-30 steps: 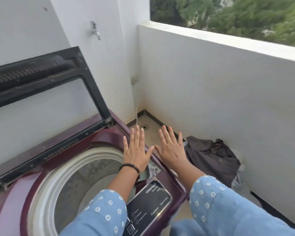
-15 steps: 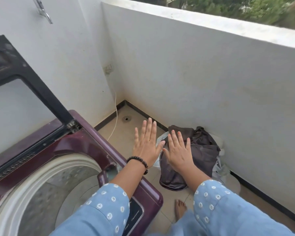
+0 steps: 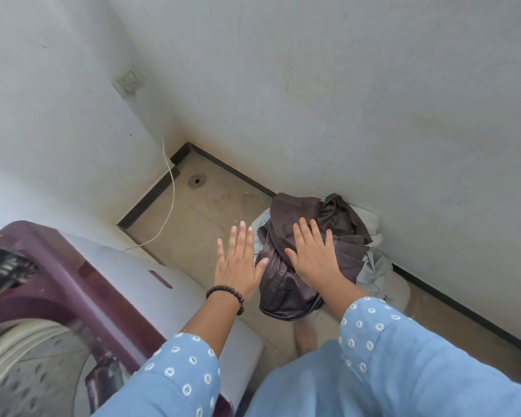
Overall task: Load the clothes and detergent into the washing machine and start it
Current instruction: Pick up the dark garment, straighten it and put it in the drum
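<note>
Head view, looking down into a balcony corner. Left hand [image 3: 238, 263] and right hand [image 3: 313, 254] are both spread flat, palms down, fingers straight, at the centre of the frame; neither holds anything. The left hand sits over bare floor [image 3: 211, 218], its thumb tip near the edge of the clothes [image 3: 286, 284]. The right hand lies in front of the clothes; whether it touches them cannot be told. The clothes form a dark brown heap with pale grey fabric beneath, on the floor against the wall [image 3: 373, 115] at right of centre. A beaded bracelet [image 3: 226, 293] circles the left wrist, and both arms wear blue sleeves [image 3: 181, 374] with white dots. The washer [image 3: 82, 284], maroon-topped, fills the lower left, its drum [image 3: 27, 374] open and blurred. A white cord [image 3: 170, 203] runs down the wall corner at upper centre and curves across the floor toward the washer. A round drain [image 3: 196, 180] sits in the floor near that corner. A bare foot [image 3: 306, 335] shows, blurred, below the clothes.
</note>
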Available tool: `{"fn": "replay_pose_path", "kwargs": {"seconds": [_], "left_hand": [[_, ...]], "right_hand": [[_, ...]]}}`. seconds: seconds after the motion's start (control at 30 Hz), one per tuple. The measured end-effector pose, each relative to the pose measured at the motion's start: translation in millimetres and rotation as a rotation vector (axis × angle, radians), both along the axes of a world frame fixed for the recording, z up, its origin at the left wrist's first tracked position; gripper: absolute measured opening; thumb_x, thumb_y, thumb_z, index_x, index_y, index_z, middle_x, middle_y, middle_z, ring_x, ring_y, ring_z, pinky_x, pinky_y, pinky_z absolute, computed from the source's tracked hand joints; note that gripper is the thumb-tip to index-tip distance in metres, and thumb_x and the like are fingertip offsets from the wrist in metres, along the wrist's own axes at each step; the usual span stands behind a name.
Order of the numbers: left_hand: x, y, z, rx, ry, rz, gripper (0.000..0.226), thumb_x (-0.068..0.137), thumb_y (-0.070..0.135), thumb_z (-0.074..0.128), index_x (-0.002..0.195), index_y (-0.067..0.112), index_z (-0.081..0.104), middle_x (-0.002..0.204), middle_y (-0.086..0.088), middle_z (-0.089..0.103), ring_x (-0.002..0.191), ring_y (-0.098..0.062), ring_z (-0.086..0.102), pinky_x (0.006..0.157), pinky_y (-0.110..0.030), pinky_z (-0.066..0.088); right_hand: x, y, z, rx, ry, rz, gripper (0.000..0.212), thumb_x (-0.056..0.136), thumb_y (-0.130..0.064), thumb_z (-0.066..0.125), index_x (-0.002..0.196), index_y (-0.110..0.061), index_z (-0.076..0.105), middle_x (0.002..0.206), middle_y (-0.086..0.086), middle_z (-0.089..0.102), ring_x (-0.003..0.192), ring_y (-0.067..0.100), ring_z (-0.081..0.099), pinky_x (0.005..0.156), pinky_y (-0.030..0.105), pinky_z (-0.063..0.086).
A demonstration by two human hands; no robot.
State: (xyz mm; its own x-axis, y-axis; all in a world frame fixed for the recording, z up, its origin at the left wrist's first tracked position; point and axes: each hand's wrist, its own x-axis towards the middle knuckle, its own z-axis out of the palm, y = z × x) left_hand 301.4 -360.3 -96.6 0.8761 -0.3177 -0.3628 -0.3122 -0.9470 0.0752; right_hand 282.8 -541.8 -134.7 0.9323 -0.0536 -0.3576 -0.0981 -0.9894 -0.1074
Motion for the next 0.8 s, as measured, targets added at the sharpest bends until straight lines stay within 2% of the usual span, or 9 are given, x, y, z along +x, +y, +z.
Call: {"fn": "replay_pose_path", "kwargs": {"seconds": [0.13,0.2,0.33,0.43,0.63,0.7,0.8], "left_hand": [[1.9,-2.5,-12.8,0.003,0.049,0.021,0.072,0.103,0.051,0.022,0.154,0.015,-0.013,0.162,-0.003,-0.021,0.150,-0.020,-0.019,0.120,-0.047,-0.011],[7.1,-9.0,-25.4,0.005,0.072,0.030,0.073,0.102,0.052,0.022,0.155,0.014,-0.012,0.163,-0.004,-0.020,0.150,-0.021,-0.018,0.120,-0.047,-0.010],[18.3,-19.9,-45.2,0.044,0.132,0.027,0.078,0.094,0.060,0.005,0.155,0.013,-0.010,0.163,-0.005,-0.018,0.151,-0.022,-0.015,0.120,-0.048,-0.009],[24.7,-28.7,-56.1,0.023,0.154,0.025,0.072,0.103,0.051,0.022,0.155,0.013,-0.010,0.163,-0.005,-0.019,0.151,-0.022,-0.016,0.120,-0.048,-0.009],[25.8,-35.0,-80.9,0.022,0.209,0.028,0.073,0.102,0.051,0.024,0.155,0.014,-0.011,0.163,-0.004,-0.018,0.150,-0.020,-0.017,0.119,-0.046,-0.012],[23.9,-33.0,-88.1,0.030,0.233,0.028,0.074,0.101,0.054,0.020,0.155,0.014,-0.008,0.164,-0.005,-0.016,0.151,-0.020,-0.016,0.119,-0.047,-0.011],[21.9,-30.0,-95.1,0.046,0.256,0.033,0.086,0.084,0.062,-0.005,0.156,0.014,-0.007,0.164,-0.005,-0.014,0.151,-0.021,-0.015,0.120,-0.048,-0.009]], "right_hand": [[11.2,-2.7,-15.2,0.029,0.044,0.012,0.065,0.104,-0.049,0.024,0.156,-0.013,0.008,0.165,0.007,0.005,0.152,0.027,0.002,0.119,0.056,0.010],[18.0,-4.5,-32.1,0.065,0.099,0.005,0.064,0.104,-0.048,0.024,0.156,-0.015,0.008,0.165,0.007,0.007,0.152,0.027,0.001,0.119,0.056,0.011],[30.9,-2.9,-58.4,0.141,0.215,0.036,0.063,0.104,-0.046,0.025,0.157,-0.017,0.006,0.164,0.008,0.009,0.152,0.027,0.001,0.119,0.056,0.010],[43.3,-0.6,-73.2,0.216,0.315,0.023,0.061,0.104,-0.046,0.026,0.156,-0.019,0.010,0.165,0.008,0.008,0.152,0.027,-0.002,0.119,0.058,0.008],[68.6,4.4,-95.6,0.372,0.483,-0.107,0.058,0.104,-0.045,0.027,0.156,-0.022,0.017,0.165,0.007,-0.001,0.152,0.028,-0.006,0.118,0.059,0.005],[74.5,5.9,-101.8,0.381,0.502,-0.102,0.057,0.104,-0.044,0.030,0.155,-0.023,0.019,0.165,0.007,-0.003,0.151,0.028,-0.007,0.117,0.060,0.005],[81.8,7.0,-110.1,0.381,0.530,-0.091,0.054,0.104,-0.041,0.032,0.154,-0.023,0.024,0.165,0.006,-0.006,0.151,0.028,-0.008,0.117,0.062,0.005]]}}
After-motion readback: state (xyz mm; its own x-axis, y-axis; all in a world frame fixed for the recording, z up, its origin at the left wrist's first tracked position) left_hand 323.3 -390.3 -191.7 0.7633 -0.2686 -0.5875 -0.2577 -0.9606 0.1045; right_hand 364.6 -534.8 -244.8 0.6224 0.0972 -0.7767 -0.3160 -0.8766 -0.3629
